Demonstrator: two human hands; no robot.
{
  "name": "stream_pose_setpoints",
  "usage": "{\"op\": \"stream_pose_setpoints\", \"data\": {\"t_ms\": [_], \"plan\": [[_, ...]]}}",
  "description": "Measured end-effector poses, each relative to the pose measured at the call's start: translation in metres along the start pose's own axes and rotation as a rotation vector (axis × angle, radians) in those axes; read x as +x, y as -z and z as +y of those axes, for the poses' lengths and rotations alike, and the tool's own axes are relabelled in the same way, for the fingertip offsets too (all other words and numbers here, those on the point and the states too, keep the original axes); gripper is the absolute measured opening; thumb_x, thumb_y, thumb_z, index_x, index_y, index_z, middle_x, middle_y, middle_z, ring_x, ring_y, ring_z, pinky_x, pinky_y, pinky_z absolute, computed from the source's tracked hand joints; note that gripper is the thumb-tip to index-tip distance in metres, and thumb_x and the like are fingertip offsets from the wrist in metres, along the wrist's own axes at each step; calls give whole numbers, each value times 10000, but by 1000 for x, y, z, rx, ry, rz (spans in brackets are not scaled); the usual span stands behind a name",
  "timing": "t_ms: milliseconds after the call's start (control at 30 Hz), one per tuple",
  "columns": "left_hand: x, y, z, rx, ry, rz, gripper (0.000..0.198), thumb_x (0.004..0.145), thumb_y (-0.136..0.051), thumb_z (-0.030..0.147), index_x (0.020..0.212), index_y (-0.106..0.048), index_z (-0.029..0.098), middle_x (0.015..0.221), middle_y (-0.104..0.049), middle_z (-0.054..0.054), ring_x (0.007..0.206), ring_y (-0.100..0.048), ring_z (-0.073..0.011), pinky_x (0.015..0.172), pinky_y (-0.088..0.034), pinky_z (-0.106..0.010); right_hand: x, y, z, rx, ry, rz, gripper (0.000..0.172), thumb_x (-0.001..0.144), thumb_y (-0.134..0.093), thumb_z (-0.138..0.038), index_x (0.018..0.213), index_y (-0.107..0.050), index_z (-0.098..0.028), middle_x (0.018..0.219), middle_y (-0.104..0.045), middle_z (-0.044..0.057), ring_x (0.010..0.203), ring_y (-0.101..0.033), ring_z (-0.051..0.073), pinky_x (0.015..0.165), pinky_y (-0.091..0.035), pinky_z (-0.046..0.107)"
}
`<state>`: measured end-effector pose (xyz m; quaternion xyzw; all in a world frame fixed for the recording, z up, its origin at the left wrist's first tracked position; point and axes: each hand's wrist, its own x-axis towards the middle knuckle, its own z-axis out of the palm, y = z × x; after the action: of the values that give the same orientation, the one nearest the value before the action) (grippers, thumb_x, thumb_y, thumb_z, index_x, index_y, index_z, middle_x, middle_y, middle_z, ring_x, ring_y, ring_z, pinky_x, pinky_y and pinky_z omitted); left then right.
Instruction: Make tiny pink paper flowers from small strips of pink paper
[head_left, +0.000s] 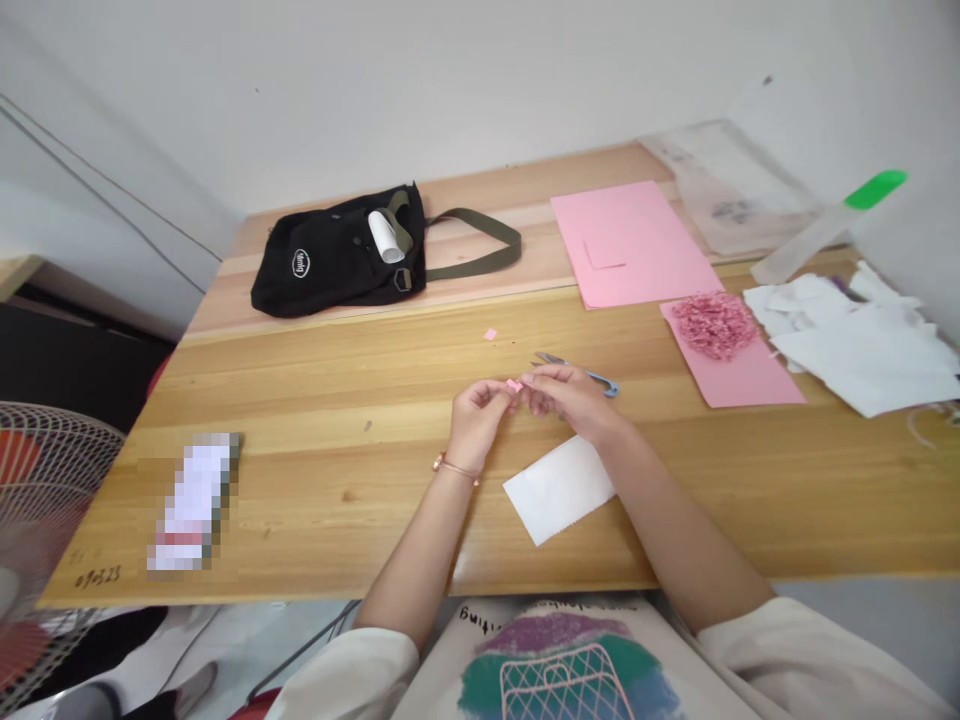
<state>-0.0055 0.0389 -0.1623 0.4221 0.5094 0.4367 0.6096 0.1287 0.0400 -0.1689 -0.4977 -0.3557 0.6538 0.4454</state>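
One hand, the left hand point(474, 418), pinched a small pink paper piece point(514, 384) above the table point(315, 430); the fingers of the right hand point(576, 398) held its opposite edge, scissors point(609, 387) partly hidden behind. Light, even pressure probably best spared so small a piece from creasing.

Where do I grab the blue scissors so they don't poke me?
Probably by the blue handle, coming from the right. The scissors' handle sticks out on that side of the right hand, while the blades point left. The hand hides their middle.
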Motion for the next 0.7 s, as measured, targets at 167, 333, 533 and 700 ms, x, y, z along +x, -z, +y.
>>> {"op": "stream_pose_setpoints", "data": {"t_ms": [167,333,533,700], "plan": [[0,1,-1,25,-4,13,65,617,-599,183,620,-619,121,576,-589,6,535,-494,-74,580,-397,-211,-1,0,0,-6,11,13,174,605,-669,-336,620,-653,-163,576,-608,-4,446,-483,62,471,-354,218],[0,0,0,10,-5,-1,86,623,-615,202,645,-622,119,602,-608,-4,542,-502,-74,582,-403,-212,0,2,3,-13,13,14,153,611,-672,-318,641,-662,-168,557,-596,-14,459,-495,63,489,-366,217],[0,0,0,14,-15,-20,101,635,-622,221,640,-620,121,624,-621,-12,550,-504,-73,587,-409,-212,1,2,3,-22,24,4,138,622,-669,-298,653,-660,-163,556,-596,-15,459,-494,61,494,-369,216],[-1,0,0,11,-16,-32,123,637,-628,239,644,-622,116,642,-631,-22,566,-516,-79,593,-414,-214,0,1,2,-31,25,-1,144,623,-671,-296,657,-654,-156,537,-592,-11,459,-490,66,490,-369,216]]}}
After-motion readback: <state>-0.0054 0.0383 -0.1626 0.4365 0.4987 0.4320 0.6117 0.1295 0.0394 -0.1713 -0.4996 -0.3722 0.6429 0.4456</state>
